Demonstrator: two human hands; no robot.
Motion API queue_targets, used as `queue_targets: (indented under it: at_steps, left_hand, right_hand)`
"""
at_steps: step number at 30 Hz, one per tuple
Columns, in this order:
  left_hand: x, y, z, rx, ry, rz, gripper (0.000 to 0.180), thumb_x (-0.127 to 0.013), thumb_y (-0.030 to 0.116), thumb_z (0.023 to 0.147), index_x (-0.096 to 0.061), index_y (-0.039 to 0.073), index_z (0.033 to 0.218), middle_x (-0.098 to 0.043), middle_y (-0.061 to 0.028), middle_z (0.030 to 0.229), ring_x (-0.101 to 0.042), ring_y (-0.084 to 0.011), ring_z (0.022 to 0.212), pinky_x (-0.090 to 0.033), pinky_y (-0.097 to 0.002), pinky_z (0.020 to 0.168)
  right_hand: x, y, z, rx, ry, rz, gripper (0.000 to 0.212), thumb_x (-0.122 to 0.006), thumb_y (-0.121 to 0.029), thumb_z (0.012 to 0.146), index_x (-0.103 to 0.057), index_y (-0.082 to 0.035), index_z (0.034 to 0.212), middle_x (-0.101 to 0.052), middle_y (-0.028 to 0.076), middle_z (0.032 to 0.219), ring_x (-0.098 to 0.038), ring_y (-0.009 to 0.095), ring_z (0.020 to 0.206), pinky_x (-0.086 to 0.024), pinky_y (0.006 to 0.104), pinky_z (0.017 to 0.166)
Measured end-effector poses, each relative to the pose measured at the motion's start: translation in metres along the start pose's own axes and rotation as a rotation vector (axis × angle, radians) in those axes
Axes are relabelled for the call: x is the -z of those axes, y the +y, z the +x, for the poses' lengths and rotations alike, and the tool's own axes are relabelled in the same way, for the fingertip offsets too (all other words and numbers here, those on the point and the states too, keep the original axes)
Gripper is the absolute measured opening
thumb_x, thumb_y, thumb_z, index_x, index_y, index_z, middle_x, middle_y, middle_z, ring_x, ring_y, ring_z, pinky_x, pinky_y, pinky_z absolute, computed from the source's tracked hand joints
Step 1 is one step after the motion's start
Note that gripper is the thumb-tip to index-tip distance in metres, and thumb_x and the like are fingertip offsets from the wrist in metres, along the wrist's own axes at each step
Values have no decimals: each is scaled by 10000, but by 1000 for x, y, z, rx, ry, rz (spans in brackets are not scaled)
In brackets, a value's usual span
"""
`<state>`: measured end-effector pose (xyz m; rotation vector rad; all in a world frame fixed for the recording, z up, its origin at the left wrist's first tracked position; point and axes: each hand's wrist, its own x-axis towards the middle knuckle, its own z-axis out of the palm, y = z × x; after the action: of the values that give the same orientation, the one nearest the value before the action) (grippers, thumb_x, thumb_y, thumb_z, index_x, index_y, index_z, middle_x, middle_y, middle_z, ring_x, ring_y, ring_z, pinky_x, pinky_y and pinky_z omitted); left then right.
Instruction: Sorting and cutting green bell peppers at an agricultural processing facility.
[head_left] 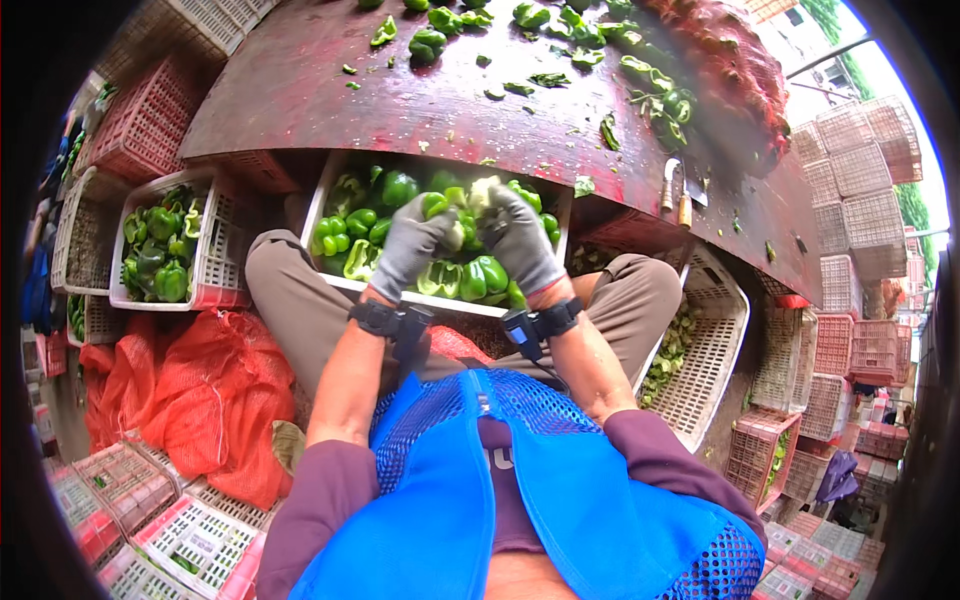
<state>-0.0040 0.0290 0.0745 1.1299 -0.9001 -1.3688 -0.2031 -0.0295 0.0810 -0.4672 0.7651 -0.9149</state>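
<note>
2 grey gloves (405,248), black wristbands (375,318), blue mesh vest (410,520), purple sleeves (325,490)

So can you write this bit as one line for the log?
left hand: gloved, at green pepper; right hand: gloved, at pale piece; crate: beneath hands, holding peppers; table: scattered pepper pieces; exact grip: unclear

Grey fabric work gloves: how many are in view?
2: one grey fabric work glove on the left hand, the other on the right hand, both above the white plastic crate of green peppers. Others may be hidden.
</note>
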Motion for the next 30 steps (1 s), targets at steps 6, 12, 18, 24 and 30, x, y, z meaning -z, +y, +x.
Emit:
queue_targets:
  at_steps: [6,12,18,24,30]
  left_hand:
    - [94,-4,55,-64,358,1042,309,-881,291,1012,-742,74,1183,-816,-183,1097,-803,-413,1018,-621,-532,899]
    - [99,-64,108,160,263,1643,800,-825,652,1001,-580,177,1597,-720,-190,1400,-758,-474,1248,-597,-646,1024]
    - [86,-96,139,359,444,1361,1076,-845,640,966,-341,305,1855,-416,-166,1856,-362,-515,1684,-334,-692,1348]
    - [92,-117,176,224,561,1462,1015,-934,411,842,-519,202,1745,-498,-187,1768,-416,-522,1632,-377,-672,1310]
    - [105,-139,222,185,550,1461,1019,-942,397,829,-527,158,1728,-517,-213,1753,-417,-522,1634,-376,-669,1299]
  right_hand:
    - [117,-214,-90,669,546,-1185,368,-830,-196,1068,-763,6,1368,-826,84,1182,-756,132,1017,-614,315,884]
    - [278,-313,-156,-377,1001,-2347,705,-815,-493,1002,-669,-169,1611,-712,270,1483,-713,454,1371,-587,557,1138]
    - [154,-300,96,676,262,-2097,774,-864,-396,986,-619,-131,1670,-605,308,1660,-596,502,1520,-496,570,1268]
    - [24,-228,400,802,-24,-2019,808,-844,-471,998,-557,-221,1711,-551,277,1719,-543,495,1573,-460,604,1302]
    - [-1,-214,551,453,-29,-2133,773,-796,-566,1018,-595,-197,1668,-566,252,1709,-500,464,1616,-468,610,1285]
